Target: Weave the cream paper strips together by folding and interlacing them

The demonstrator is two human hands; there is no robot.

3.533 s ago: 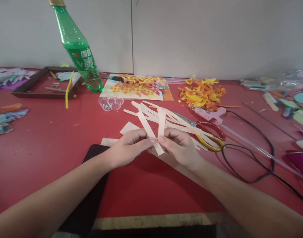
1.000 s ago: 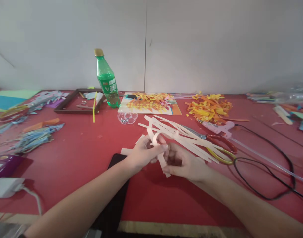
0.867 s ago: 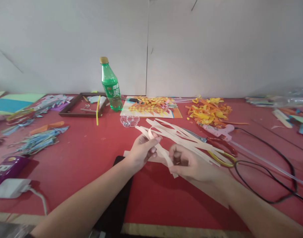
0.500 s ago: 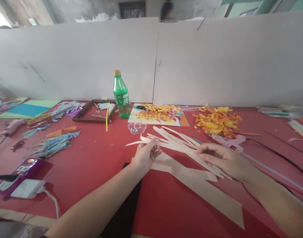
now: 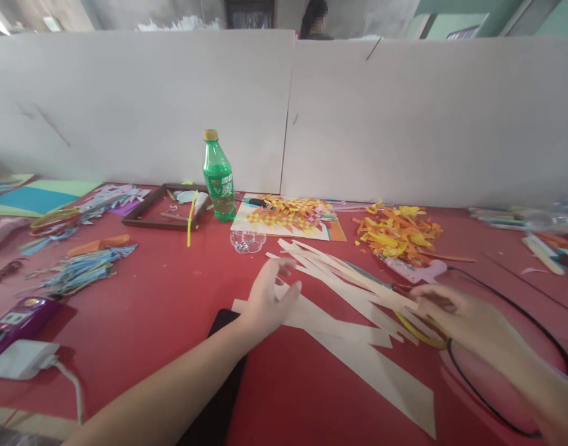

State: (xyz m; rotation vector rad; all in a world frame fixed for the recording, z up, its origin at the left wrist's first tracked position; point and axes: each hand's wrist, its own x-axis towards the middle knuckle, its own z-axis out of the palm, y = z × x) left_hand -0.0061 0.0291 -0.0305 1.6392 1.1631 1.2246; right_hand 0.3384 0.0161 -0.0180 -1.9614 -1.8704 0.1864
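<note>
Cream paper strips (image 5: 339, 279) lie in a loose pile on the red table, over wider cream paper pieces (image 5: 381, 378). My left hand (image 5: 269, 297) is at the left end of the pile, thumb and fingers apart, with nothing held. At the pile's right end, my right hand (image 5: 444, 310) has curled fingers beside the strip ends and a yellow handle (image 5: 420, 334). What those fingers grip, if anything, is hidden. A grey blade-like shape shows partly under the strips.
Behind the strips stand a green bottle (image 5: 220, 179), a clear bead dish (image 5: 248, 241) and orange-yellow paper scraps (image 5: 399, 232). A pink glue gun (image 5: 416, 271) with a black cord lies at the right. A dark phone (image 5: 214, 384) is under my left forearm; a purple power strip (image 5: 23, 325) sits left.
My left hand has let go of the strips and opened. My right hand has moved right, to the yellow handle, which now shows. The strips lie lower on the pile, and the view has shifted slightly.
</note>
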